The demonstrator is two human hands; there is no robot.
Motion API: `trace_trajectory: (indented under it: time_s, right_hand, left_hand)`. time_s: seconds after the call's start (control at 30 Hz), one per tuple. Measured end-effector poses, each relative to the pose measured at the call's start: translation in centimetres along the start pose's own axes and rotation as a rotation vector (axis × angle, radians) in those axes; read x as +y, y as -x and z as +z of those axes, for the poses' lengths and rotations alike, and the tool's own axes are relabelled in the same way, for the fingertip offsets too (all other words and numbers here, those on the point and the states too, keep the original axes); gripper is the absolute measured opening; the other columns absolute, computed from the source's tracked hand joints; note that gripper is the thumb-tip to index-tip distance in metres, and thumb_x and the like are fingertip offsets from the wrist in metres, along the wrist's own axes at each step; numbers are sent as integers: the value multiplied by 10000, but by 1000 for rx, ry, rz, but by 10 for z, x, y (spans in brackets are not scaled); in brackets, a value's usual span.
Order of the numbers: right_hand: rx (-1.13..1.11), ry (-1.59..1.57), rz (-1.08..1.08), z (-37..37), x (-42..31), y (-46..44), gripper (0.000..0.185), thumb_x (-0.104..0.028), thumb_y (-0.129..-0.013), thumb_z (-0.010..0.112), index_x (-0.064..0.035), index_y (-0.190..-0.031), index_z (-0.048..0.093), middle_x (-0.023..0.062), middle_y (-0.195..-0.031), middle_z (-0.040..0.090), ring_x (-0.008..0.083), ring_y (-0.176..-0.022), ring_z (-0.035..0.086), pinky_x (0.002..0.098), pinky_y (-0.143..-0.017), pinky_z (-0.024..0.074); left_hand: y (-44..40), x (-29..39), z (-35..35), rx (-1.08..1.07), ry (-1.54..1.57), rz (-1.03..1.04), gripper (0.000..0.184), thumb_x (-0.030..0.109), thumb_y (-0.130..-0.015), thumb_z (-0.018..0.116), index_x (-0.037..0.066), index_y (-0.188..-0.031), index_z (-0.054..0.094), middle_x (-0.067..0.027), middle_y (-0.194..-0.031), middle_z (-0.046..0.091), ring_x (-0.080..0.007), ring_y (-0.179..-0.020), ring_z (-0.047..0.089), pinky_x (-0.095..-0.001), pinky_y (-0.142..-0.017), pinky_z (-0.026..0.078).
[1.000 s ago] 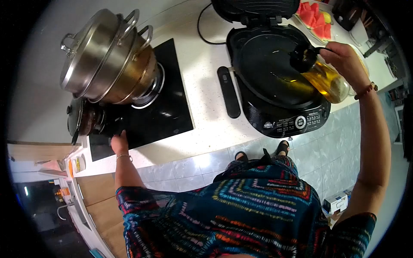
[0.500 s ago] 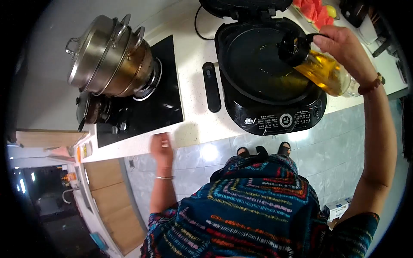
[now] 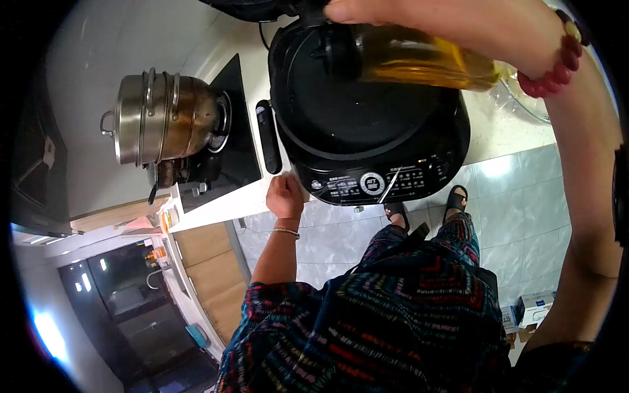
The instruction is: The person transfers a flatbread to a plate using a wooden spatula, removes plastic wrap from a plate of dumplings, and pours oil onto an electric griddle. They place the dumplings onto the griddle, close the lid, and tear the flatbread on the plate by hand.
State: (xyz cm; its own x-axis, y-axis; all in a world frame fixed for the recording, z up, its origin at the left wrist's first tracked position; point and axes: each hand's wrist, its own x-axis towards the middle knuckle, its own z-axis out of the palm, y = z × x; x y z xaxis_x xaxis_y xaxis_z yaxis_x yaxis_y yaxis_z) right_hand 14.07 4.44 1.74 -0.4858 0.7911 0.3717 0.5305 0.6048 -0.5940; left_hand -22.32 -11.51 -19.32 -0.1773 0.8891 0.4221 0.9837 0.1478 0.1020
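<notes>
My right hand grips a glass oil bottle by its top, tilted almost level with its black spout over the left part of the round black griddle plate. Golden oil lies inside the bottle. The electric griddle stands open on the white counter, its lid raised at the back. My left hand rests curled at the counter's front edge, just below the griddle's black side handle. Its fingers are bent, and their tips are hard to make out.
On the black cooktop at the left stands a steel steamer pot, with a dark pan beside it. A clear bowl sits at the right of the counter. Boxes stand on the tiled floor, lower right.
My left hand has left the cooktop's front and come right to the griddle. My right hand has carried the oil bottle leftward over the plate, and the view has shifted right.
</notes>
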Motion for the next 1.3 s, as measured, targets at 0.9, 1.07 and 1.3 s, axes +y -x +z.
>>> trace_trajectory:
  time_s: [0.9, 1.07, 1.3]
  right_hand:
    - [-320, 168, 261, 31, -62, -35, 244, -213, -767, 577, 30, -766, 555, 72, -624, 516, 106, -606, 477, 260, -580, 396]
    - [-326, 164, 219, 49, -72, -51, 322, -307, -735, 558, 14, -749, 575, 196, -708, 558, 318, -671, 547, 350, -636, 425]
    - [-323, 232, 156, 69, -69, -81, 338, -326, -730, 543, 9, -737, 592, 209, -713, 557, 338, -697, 548, 369, -646, 427]
  left_hand:
    - [1, -9, -9, 27, 135, -53, 138, 142, -723, 526, 74, -604, 510, -79, -634, 516, -269, -590, 526, -371, -527, 429]
    - [0, -12, -13, -15, 163, -47, 136, 150, -719, 533, 69, -610, 518, -83, -638, 518, -268, -604, 530, -373, -537, 429]
    - [-1, -12, -15, -13, 199, -43, 140, 121, -716, 524, 55, -594, 501, -105, -623, 504, -289, -589, 523, -389, -532, 428]
